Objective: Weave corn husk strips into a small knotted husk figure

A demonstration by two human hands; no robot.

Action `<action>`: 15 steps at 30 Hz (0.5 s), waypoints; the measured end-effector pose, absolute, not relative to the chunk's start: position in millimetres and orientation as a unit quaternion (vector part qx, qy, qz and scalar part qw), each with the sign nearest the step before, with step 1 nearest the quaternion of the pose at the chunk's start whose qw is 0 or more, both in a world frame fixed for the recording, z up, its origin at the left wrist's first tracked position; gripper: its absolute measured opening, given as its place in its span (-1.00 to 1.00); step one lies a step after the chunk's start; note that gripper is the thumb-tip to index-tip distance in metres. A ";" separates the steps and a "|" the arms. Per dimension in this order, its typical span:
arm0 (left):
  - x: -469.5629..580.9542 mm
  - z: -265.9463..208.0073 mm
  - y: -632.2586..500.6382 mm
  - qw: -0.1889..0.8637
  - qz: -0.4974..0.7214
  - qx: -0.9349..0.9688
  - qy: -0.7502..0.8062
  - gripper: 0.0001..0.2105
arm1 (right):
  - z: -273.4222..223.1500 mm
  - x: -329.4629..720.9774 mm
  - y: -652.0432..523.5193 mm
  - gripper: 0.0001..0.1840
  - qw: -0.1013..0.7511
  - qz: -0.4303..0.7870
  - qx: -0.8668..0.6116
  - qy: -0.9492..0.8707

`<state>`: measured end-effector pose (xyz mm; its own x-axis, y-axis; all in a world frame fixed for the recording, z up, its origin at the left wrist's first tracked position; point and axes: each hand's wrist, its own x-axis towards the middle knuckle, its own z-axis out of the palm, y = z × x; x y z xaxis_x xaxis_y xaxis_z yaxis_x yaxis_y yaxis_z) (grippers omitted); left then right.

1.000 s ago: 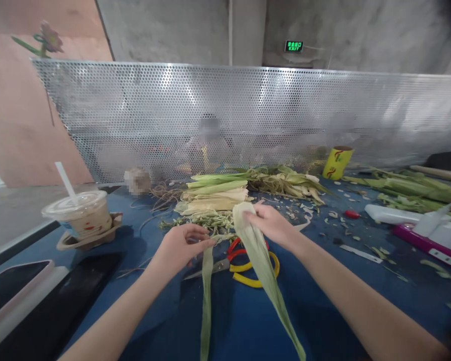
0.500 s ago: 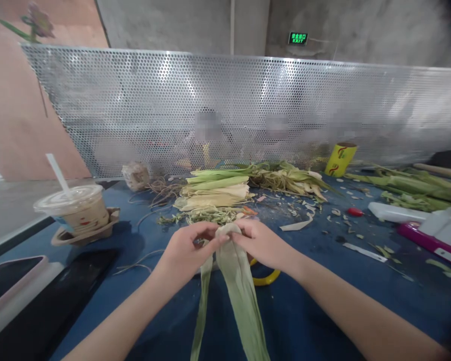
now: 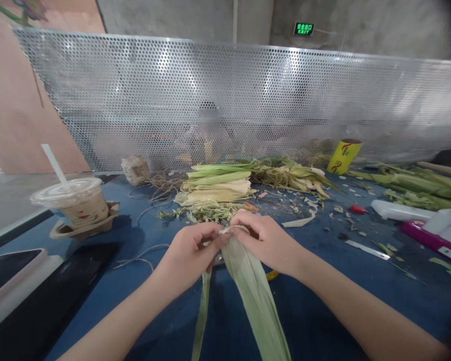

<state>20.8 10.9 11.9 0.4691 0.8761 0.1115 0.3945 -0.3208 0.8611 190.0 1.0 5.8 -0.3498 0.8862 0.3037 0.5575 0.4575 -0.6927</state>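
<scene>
A pale green corn husk (image 3: 256, 291) hangs from my two hands toward the table's near edge, its gathered top pinched between my fingertips. My left hand (image 3: 193, 250) grips that top from the left, and a narrow husk strip (image 3: 202, 311) dangles beneath it. From the right, my right hand (image 3: 266, 239) closes thumb and fingers on the same top end. Behind the husk, a bit of a yellow handle (image 3: 272, 275) shows; the rest is hidden. Just beyond my hands lie small green sprigs (image 3: 210, 213) and a stack of flattened husks (image 3: 218, 185).
On the left stand an iced drink (image 3: 78, 208) in a cardboard holder, a phone (image 3: 13, 273) and a black flat object (image 3: 71, 296). A purple-and-white glue gun (image 3: 428, 235), a yellow roll (image 3: 344, 156) and scraps lie right. A perforated metal screen (image 3: 225, 100) closes the back.
My right hand has shifted slightly right and tilted over the husk's top. The husk's lower end has swung right, covering more of the yellow handle. The view has moved a little.
</scene>
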 end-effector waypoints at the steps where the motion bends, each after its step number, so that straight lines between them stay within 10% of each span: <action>1: 20.8 12.1 10.3 0.417 0.295 0.752 0.416 -0.80 | 7.1 191.6 0.5 -0.85 0.330 0.243 -0.448 -0.794; 15: 21.7 10.2 8.9 0.260 0.255 0.840 0.403 -0.84 | 7.4 196.8 1.7 -0.86 0.253 0.258 -0.396 -0.844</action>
